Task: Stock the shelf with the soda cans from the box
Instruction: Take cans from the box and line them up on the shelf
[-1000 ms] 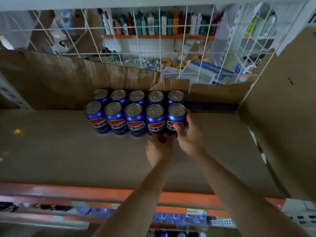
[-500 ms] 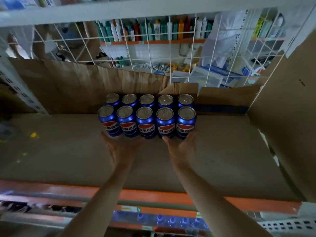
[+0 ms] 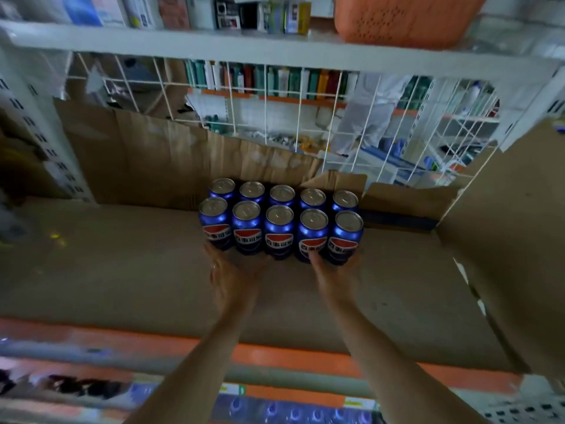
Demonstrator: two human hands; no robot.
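Several blue soda cans (image 3: 279,221) with red and white labels stand upright in two tight rows at the back of the cardboard-lined shelf (image 3: 122,270). My left hand (image 3: 232,280) lies flat in front of the left cans, fingers straight, fingertips at the base of the front row. My right hand (image 3: 334,276) reaches to the front right cans with straight fingers touching their lower sides. Neither hand holds a can. The box is not in view.
A white wire grid (image 3: 275,117) backs the shelf, with torn cardboard (image 3: 171,160) leaning against it. A cardboard wall (image 3: 513,240) closes the right side. An orange shelf edge (image 3: 275,356) runs along the front. An orange basket (image 3: 403,19) sits on the shelf above.
Both hands left the right front can and spread apart, now lying open against the front row. The view tilted up, showing the upper shelf.
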